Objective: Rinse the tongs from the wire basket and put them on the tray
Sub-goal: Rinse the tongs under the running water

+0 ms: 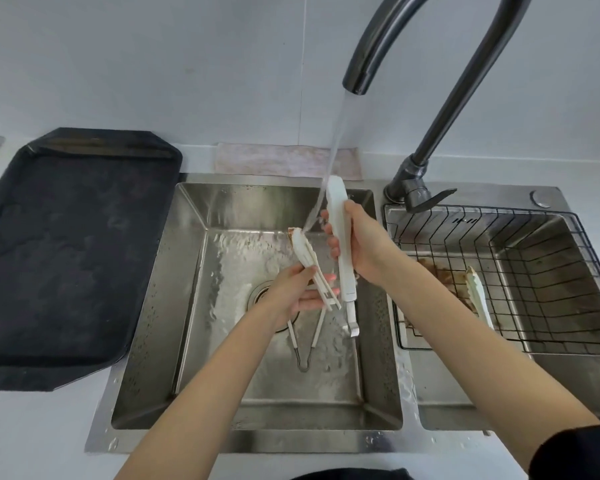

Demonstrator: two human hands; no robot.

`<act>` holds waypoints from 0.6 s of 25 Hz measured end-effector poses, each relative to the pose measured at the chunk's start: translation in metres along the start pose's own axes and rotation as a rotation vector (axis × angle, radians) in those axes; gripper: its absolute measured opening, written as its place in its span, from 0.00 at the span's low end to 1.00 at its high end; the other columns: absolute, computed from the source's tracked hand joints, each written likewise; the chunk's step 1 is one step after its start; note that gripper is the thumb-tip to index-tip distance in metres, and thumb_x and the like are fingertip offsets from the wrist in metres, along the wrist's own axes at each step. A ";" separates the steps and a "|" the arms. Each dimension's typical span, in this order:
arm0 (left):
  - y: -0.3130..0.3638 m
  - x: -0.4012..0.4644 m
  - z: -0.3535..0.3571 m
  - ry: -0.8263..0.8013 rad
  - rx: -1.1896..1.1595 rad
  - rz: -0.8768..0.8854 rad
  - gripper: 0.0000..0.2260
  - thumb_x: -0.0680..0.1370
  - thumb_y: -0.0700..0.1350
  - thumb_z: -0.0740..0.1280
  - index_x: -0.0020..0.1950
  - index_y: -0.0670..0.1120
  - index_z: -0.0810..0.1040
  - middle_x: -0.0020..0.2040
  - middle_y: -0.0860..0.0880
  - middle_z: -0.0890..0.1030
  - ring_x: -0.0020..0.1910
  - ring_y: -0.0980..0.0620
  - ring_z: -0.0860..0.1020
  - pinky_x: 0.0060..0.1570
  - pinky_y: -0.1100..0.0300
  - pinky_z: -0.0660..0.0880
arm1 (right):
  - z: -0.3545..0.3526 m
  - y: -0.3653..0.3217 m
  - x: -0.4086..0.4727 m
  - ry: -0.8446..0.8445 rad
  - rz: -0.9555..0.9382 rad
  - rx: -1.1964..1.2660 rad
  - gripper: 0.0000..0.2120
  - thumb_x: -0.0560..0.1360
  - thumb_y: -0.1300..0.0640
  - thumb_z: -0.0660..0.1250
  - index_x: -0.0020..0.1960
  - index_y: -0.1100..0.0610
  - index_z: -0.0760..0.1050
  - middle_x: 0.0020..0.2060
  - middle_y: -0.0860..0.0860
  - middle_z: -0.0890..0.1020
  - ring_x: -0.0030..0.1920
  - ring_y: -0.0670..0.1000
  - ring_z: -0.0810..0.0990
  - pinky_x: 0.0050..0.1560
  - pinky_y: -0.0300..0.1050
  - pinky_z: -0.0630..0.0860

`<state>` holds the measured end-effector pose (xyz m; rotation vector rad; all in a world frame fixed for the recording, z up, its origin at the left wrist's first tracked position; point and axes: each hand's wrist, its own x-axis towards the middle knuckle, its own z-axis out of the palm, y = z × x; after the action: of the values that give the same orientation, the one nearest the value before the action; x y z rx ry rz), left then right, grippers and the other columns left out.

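Water runs from the dark faucet (368,60) into the left sink basin (222,375). My left hand (297,289) grips a pair of white tongs (307,261) with a brown-stained tip held right in the stream. My right hand (355,244) grips a second, longer white pair of tongs (340,216) upright beside the stream. Another white pair of tongs (478,296) lies in the wire basket (534,258) in the right basin, next to brown residue. The black tray (66,258) sits on the counter at the left with nothing on it.
A folded pinkish cloth (284,161) lies behind the left basin against the wall. The faucet's base and lever (420,192) stand between the basins. White counter surrounds the steel sink; its front rim is wet.
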<state>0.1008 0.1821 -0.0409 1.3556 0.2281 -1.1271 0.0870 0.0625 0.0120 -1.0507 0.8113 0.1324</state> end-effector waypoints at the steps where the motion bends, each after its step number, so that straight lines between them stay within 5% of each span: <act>1: 0.000 0.001 0.002 -0.013 -0.010 0.002 0.16 0.81 0.42 0.57 0.69 0.40 0.66 0.43 0.48 0.82 0.29 0.54 0.84 0.28 0.62 0.80 | -0.002 -0.003 -0.001 0.017 -0.016 -0.007 0.17 0.80 0.50 0.50 0.47 0.58 0.73 0.32 0.51 0.73 0.26 0.46 0.68 0.24 0.36 0.68; 5: 0.002 0.006 0.008 -0.032 -0.020 -0.006 0.16 0.81 0.42 0.57 0.68 0.40 0.67 0.43 0.48 0.82 0.29 0.54 0.84 0.30 0.62 0.81 | -0.007 -0.006 -0.008 0.036 -0.087 -0.009 0.12 0.80 0.56 0.52 0.57 0.62 0.68 0.35 0.53 0.74 0.29 0.47 0.68 0.29 0.38 0.67; 15: 0.006 0.016 0.007 -0.058 -0.047 -0.010 0.10 0.81 0.42 0.57 0.61 0.44 0.70 0.40 0.49 0.83 0.33 0.55 0.84 0.39 0.60 0.81 | -0.017 0.001 -0.002 0.133 -0.255 -0.180 0.10 0.80 0.56 0.55 0.57 0.60 0.69 0.37 0.51 0.74 0.30 0.47 0.69 0.33 0.40 0.70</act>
<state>0.1095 0.1669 -0.0461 1.2795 0.2178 -1.1612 0.0760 0.0495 0.0085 -1.3349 0.7877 -0.0832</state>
